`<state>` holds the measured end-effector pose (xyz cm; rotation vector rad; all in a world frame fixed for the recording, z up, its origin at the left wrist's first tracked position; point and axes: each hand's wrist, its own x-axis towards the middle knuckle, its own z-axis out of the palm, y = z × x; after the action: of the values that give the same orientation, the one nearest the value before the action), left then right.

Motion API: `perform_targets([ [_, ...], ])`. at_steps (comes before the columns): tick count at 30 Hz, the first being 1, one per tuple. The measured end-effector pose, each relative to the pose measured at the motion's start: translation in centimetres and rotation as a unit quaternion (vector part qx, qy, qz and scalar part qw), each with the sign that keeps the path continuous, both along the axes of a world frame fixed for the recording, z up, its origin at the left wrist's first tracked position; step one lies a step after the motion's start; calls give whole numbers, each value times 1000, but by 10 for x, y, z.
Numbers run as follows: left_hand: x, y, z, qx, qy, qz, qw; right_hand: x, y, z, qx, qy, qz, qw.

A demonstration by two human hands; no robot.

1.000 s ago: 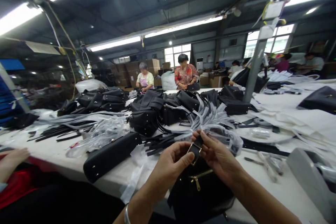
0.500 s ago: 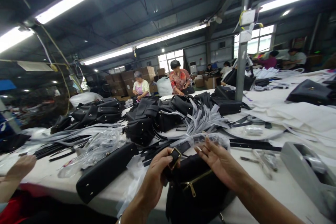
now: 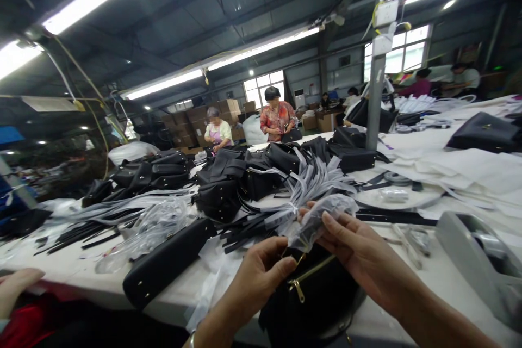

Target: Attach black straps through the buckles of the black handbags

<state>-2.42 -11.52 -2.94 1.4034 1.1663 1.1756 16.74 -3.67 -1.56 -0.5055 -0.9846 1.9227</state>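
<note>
A black bag [image 3: 314, 304] with a gold zipper [image 3: 300, 289] sits at the table's front edge, below both hands. My left hand [image 3: 265, 272] is pinched at the top of the bag, around a small gold metal piece that its fingers partly cover. My right hand [image 3: 350, 242] grips a clear plastic wrapping [image 3: 316, 220] between thumb and fingers, just above the bag. The wrapping reaches down near my left fingertips. Another black bag [image 3: 169, 261] lies on its side to the left.
Piled black bags [image 3: 222, 185] and wrapped straps [image 3: 314, 179] lie beyond my hands. A grey tape dispenser [image 3: 481, 261] stands at right, near a metal post [image 3: 375, 98]. Another person's hand [image 3: 22, 283] is at far left. Two people work across the table [image 3: 92, 288].
My right hand has closed on the clear plastic and lifted it up over the bag. My left hand has turned and moved right, its fingers now covering most of the gold buckle.
</note>
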Motion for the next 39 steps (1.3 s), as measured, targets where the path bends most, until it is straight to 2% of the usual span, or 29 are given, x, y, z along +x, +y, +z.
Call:
perform_targets([
  [10, -6, -5, -5, 22, -1, -42, 999, 3, 2, 5, -24, -26, -28, 999],
  [17, 8, 0, -9, -12, -87, 68, 994, -4, -2, 4, 13, -31, -43, 998],
  [22, 17, 3, -4, -2, -55, 86, 995, -2, 0, 4, 12, -30, -61, 998],
  [27, 17, 1, -4, -1, -27, 104, 994, 3, -3, 8, -31, -16, -76, 996],
  [30, 19, 1, -8, 28, 6, 115, 993, -1, -10, 0, -39, -22, -46, 998],
  [33, 25, 0, -13, 59, 34, 115, 991, -8, -21, -16, -30, -38, -5, 999],
  [37, 30, 0, -23, 91, 19, 137, 986, -16, -31, -34, -7, -38, -22, 999],
  [39, 29, 0, -26, 128, 14, 170, 977, -18, -33, -38, -3, -34, -33, 999],
])
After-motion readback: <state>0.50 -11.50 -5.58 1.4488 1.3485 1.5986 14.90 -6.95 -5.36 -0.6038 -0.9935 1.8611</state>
